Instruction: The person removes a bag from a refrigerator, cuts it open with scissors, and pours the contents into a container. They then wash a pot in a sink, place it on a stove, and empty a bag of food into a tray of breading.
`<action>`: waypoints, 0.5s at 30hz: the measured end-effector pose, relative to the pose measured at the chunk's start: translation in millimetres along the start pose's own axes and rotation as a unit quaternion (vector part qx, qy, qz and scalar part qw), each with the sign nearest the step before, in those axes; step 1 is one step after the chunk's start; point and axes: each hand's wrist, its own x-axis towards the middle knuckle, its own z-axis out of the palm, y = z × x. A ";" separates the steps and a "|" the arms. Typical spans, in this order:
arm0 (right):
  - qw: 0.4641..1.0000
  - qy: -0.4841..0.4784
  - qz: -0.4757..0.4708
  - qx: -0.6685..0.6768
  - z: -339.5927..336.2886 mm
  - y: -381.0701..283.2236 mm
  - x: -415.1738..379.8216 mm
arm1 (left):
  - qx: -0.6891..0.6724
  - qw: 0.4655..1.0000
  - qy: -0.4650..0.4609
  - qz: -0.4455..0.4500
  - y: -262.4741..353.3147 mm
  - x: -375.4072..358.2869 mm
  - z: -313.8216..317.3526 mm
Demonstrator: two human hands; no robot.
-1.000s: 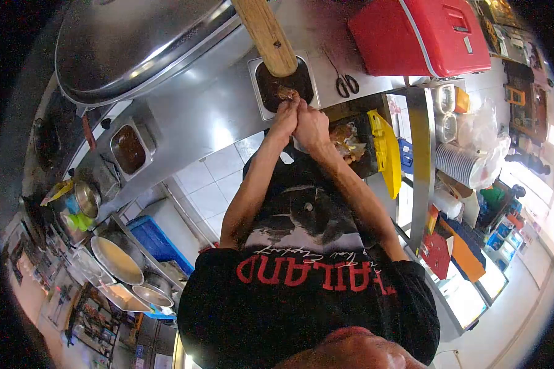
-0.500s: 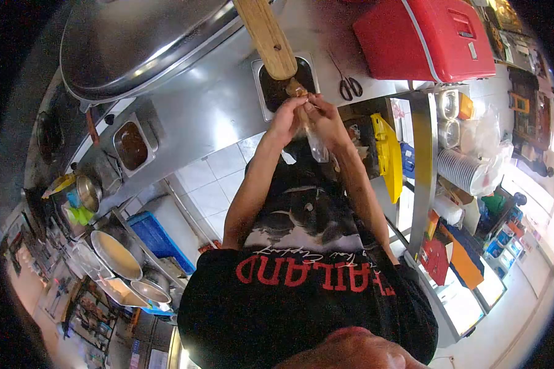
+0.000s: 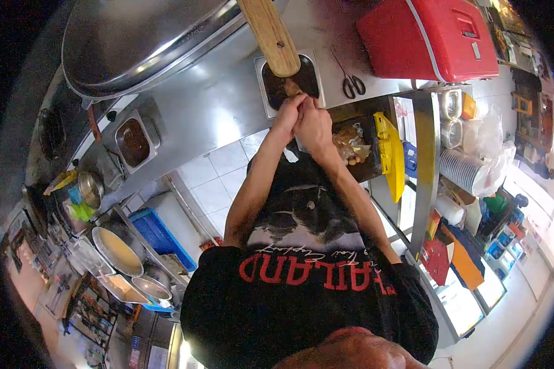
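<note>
My left hand (image 3: pixel 287 117) and my right hand (image 3: pixel 314 128) press together at the counter's front edge, fingers closed around a clear plastic bag (image 3: pixel 293 87) with something brown in it. Only the bag's far end shows past my fingertips; the rest is hidden by my hands. It points over a rectangular metal pan (image 3: pixel 266 92) holding dark brown contents. A wooden paddle handle (image 3: pixel 273 46) reaches over that pan from the far side. Black-handled scissors (image 3: pixel 353 85) lie on the counter right of the pan.
A large covered metal pot (image 3: pixel 148 46) stands at upper left, and a red cooler box (image 3: pixel 428 40) at upper right. Another metal pan (image 3: pixel 133 142) with brown contents sits on the counter (image 3: pixel 203 104) to the left. A yellow lid-like piece (image 3: pixel 388 154) is below the cooler.
My right hand has turned and closed over the bag, against my left. The bag's clear tail, which hung below my hands, is now out of sight.
</note>
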 end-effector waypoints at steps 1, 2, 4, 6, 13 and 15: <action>1.000 -0.018 0.002 -0.024 0.0 -0.8 -0.6 | 0.029 0.999 0.031 0.008 11.8 -12.8 12.4; 1.000 -0.011 -0.003 -0.021 -1.8 -3.5 -2.6 | 0.056 0.996 0.063 0.014 17.1 -20.0 19.3; 1.000 0.000 -0.015 -0.014 -5.9 -11.2 -6.0 | 0.017 0.998 0.057 0.035 10.2 -13.7 13.3; 0.999 -0.036 -0.016 -0.031 -7.5 -11.8 -10.0 | 0.009 0.998 0.036 0.045 2.7 -7.1 4.2; 0.987 -0.039 -0.091 0.128 -16.6 1.7 -5.2 | 0.028 0.994 -0.030 0.101 3.0 14.0 -9.4; 0.945 -0.071 -0.018 0.318 -13.3 7.5 -6.6 | -0.022 0.995 -0.073 0.059 10.6 12.0 -13.9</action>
